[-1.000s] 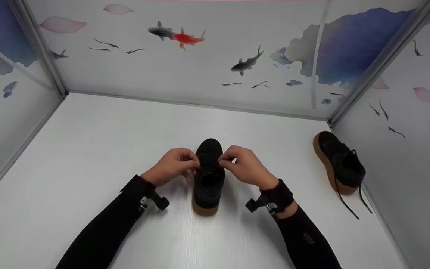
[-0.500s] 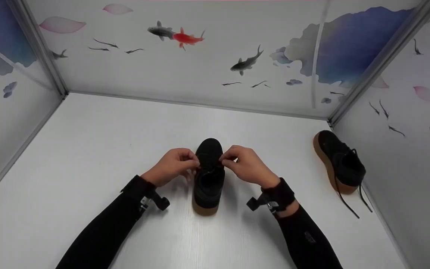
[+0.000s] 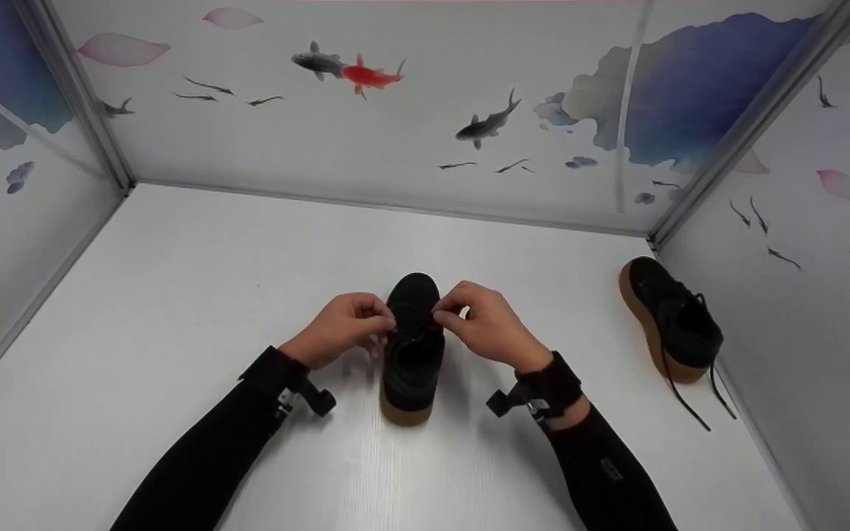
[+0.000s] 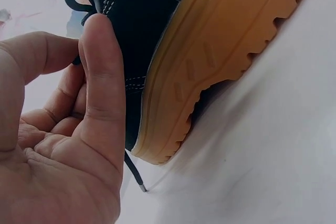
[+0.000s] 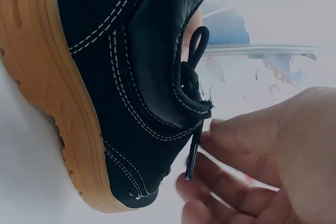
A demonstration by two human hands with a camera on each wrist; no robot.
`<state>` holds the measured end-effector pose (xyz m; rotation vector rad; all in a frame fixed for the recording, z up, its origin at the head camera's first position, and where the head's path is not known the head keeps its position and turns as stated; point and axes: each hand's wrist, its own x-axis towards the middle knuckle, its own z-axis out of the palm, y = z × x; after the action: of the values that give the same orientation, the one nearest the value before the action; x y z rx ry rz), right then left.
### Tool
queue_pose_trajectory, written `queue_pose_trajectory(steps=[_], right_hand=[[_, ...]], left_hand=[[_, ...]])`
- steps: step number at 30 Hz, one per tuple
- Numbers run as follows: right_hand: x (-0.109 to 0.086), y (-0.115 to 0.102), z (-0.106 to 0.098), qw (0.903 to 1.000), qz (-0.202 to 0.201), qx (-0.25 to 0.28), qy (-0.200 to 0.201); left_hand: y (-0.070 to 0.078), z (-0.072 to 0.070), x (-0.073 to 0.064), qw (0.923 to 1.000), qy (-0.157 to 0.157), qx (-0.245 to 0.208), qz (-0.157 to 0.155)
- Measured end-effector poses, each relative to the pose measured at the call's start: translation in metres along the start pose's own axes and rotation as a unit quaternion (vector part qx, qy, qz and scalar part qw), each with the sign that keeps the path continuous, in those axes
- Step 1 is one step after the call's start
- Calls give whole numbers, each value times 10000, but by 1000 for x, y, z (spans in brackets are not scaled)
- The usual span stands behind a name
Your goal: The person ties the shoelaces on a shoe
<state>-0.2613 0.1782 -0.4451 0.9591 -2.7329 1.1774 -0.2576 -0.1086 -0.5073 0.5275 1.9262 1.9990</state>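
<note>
We see a matt shoe [image 3: 413,346] with a leathery, glossy collar [image 5: 157,51] and rubbery sole [image 4: 210,45]; beneath it, smooth tabletop [image 3: 211,258].

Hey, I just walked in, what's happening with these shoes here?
A person has both hands on a black shoe that stands on a white surface, toe pointing away. The left hand pinches the lace on one side; the right hand seems to pinch it on the other, though the grip is partly hidden. Part of the lace stands up in a loop. A second shoe sits untouched near the right wall, its lace ends hanging loose.
</note>
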Motion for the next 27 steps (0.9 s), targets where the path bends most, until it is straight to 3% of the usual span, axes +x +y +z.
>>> queue_pose_trajectory(steps=[8, 14, 27], right_hand=[[-1, -6, 8, 9971, -735, 47, -193], [-1, -8, 15, 9950, -952, -54, -294], [-2, -9, 34, 9811, -1809, -646, 248]], left_hand=[[-1, -1, 1, 10000, -15, -31, -11], [-2, -1, 1, 10000, 5, -55, -9], [-4, -3, 1, 9999, 12, 87, 51]])
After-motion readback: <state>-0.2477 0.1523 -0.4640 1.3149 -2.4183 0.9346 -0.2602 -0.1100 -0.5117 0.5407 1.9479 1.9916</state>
